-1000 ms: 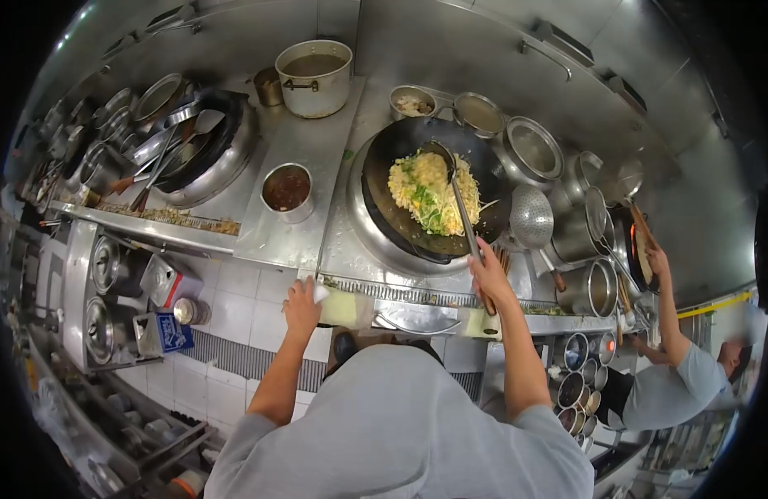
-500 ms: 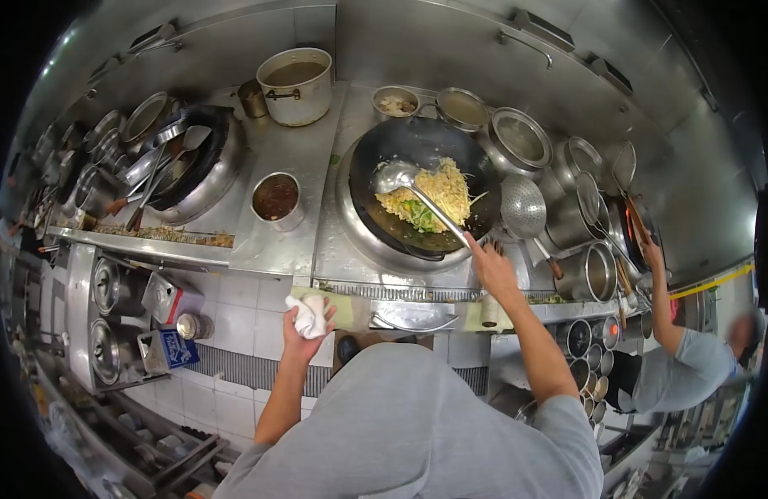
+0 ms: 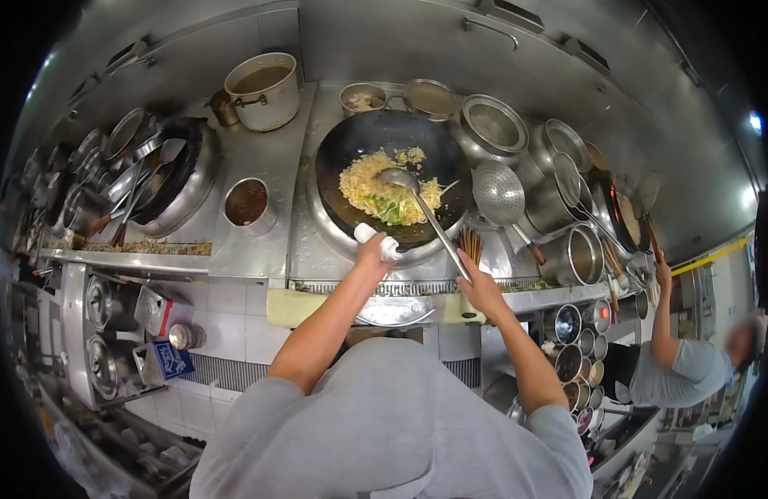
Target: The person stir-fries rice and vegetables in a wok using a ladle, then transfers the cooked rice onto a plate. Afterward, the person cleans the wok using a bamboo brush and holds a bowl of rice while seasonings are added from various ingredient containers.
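Note:
Fried rice (image 3: pixel 363 179) with green strips and pale sprouts lies in a large black wok (image 3: pixel 342 137) on the stove. My left hand (image 3: pixel 372 252) is closed around a folded white cloth (image 3: pixel 387 245) at the near rim of the wok. Whether the rim is gripped through the cloth cannot be seen. A long metal ladle (image 3: pixel 435 223) is held near its end by my right hand (image 3: pixel 480 287), and its bowl rests among the rice. Just beyond that hand stands a bundled bamboo brush (image 3: pixel 470 244).
Right of the wok lie a perforated skimmer (image 3: pixel 498 193) and several pots. On the left stand a container of brown sauce (image 3: pixel 248 205), a tall stockpot (image 3: pixel 262 100) and a second wok (image 3: pixel 199 179) with utensils. At far right, another person (image 3: pixel 681 366) holds a utensil over another burner.
My left hand has brought the cloth up and right to the wok's near edge. The ladle bowl has moved into the rice, which now lies more spread out. The other person's utensil has shifted.

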The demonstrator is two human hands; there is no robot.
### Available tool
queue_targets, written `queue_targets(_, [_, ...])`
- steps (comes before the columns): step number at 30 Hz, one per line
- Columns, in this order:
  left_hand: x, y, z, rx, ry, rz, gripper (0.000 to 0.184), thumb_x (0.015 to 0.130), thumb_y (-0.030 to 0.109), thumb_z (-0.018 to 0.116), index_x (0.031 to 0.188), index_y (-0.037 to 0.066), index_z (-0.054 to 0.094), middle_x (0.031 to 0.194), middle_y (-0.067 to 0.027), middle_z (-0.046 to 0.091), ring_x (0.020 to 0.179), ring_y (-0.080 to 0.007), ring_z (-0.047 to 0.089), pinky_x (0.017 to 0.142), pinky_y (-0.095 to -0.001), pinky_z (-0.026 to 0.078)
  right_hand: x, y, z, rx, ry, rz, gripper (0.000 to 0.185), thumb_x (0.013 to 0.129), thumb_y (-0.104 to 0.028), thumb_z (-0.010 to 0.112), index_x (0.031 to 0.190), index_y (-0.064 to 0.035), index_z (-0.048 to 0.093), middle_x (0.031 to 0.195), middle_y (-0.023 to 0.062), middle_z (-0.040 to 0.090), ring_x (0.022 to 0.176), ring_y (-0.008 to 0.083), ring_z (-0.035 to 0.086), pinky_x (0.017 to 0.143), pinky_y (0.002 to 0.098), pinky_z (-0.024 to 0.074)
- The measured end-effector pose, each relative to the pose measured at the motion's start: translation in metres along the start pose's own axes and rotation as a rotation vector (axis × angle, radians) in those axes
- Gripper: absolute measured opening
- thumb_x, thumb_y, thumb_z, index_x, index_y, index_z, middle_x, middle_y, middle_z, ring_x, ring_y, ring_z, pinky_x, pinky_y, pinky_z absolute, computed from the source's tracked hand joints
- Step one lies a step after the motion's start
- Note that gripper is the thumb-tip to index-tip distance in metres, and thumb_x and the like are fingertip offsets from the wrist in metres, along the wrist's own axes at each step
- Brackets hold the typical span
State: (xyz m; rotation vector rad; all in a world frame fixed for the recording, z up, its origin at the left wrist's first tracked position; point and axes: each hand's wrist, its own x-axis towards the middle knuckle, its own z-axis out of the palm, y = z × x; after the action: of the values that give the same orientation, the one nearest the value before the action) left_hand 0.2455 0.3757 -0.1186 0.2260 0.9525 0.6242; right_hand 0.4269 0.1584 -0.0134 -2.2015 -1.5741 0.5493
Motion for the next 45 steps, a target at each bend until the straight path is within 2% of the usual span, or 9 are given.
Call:
queue_targets(4, [0.026,0.005,-0.025,0.040,-0.095,0.018,0.006,0.090,0.015,0.058,0.095,0.013,0.055,0.079,-0.0044,0.060,0.063,-0.0212,0.059,0.056,-0.0434,0.049,-0.029,0.010,-0.013,0.085,0.161,0.022,0.066,0.094,-0.017,0.057,0.153,-0.0227,0.028,0.093,0.0282,0.065,0.087,0.0497,0.061,0.079,0.0511,0.0480])
queue_targets(10, [0.048,0.024,-0.034,-0.026,-0.067,-0.105,0.016,0.086,0.015,0.063,0.100,0.012,0.056,0.087,-0.0080,0.062,0.069,-0.0248,0.062,0.056,-0.0433,0.051,-0.066,0.022,-0.033,0.048,0.170,0.058,0.064,0.092,-0.015,0.059,0.150,-0.0178,0.032,0.092,0.0257,0.066,0.080,0.0467,0.063,0.073,0.0521,0.0481])
queue_targets(12, [0.085,0.011,-0.045,0.091,-0.090,-0.016,0.011,0.092,0.017,0.057,0.102,0.012,0.055,0.079,-0.0068,0.059,0.064,-0.0241,0.059,0.056,-0.0428,0.051,-0.061,-0.002,-0.042,0.366,-0.210,0.463,0.061,0.091,-0.015,0.060,0.147,-0.0158,0.037,0.095,0.0244,0.067,0.085,0.0455,0.064,0.076,0.0515,0.0486])
queue_targets(16, [-0.004,0.017,-0.011,0.050,0.002,0.027,0.006,0.094,0.014,0.053,0.098,0.012,0.050,0.076,-0.0066,0.057,0.063,-0.0238,0.059,0.051,-0.0425,0.048,-0.045,-0.024,-0.075,0.041,-0.126,0.008,0.063,0.091,-0.018,0.061,0.149,-0.0271,0.037,0.108,0.0245,0.067,0.100,0.0422,0.063,0.087,0.0469,0.0493])
queue_targets(24, [-0.106,-0.014,-0.079,0.175,-0.130,0.259,0.035,0.090,0.000,0.047,0.123,0.011,0.051,0.092,-0.0092,0.063,0.076,-0.0237,0.066,0.060,-0.0384,0.056,-0.010,-0.026,-0.003,-0.223,0.210,0.029,0.071,0.088,-0.012,0.063,0.151,-0.0284,0.033,0.096,0.0251,0.066,0.087,0.0457,0.064,0.076,0.0491,0.0517])
queue_targets(35, [-0.095,0.048,-0.020,0.056,-0.092,0.176,0.011,0.090,0.008,0.053,0.100,0.010,0.047,0.080,-0.0063,0.057,0.064,-0.0209,0.059,0.048,-0.0374,0.046,-0.043,-0.069,-0.106,-0.364,-0.162,0.008,0.063,0.087,-0.015,0.065,0.144,-0.0312,0.045,0.105,0.0194,0.068,0.103,0.0402,0.061,0.090,0.0458,0.0466])
queue_targets(38, [-0.049,0.001,-0.085,0.151,-0.207,0.308,0.024,0.088,0.001,0.051,0.111,0.008,0.050,0.090,-0.0072,0.059,0.077,-0.0231,0.063,0.062,-0.0388,0.055,0.001,-0.017,-0.018,-0.118,0.079,-0.156,0.062,0.090,-0.014,0.064,0.146,-0.0300,0.043,0.094,0.0170,0.066,0.084,0.0333,0.066,0.079,0.0430,0.0526])
queue_targets(40, [-0.122,0.017,-0.076,0.169,-0.195,0.441,0.029,0.088,-0.003,0.047,0.114,0.008,0.051,0.095,-0.0073,0.059,0.082,-0.0223,0.063,0.068,-0.0361,0.056,-0.016,-0.084,-0.049,0.452,-0.228,0.323,0.060,0.092,-0.014,0.061,0.147,-0.0278,0.042,0.099,0.0133,0.065,0.081,0.0240,0.067,0.072,0.0401,0.0562])
queue_targets(45, [-0.042,0.041,-0.040,0.117,-0.099,0.366,0.028,0.080,-0.004,0.051,0.106,0.005,0.046,0.083,-0.0086,0.053,0.066,-0.0204,0.060,0.052,-0.0363,0.053,0.004,-0.125,-0.047,1.693,-0.083,0.224,0.059,0.091,-0.015,0.062,0.143,-0.0040,0.038,0.095,0.0109,0.061,0.082,0.0225,0.064,0.071,0.0368,0.0576])
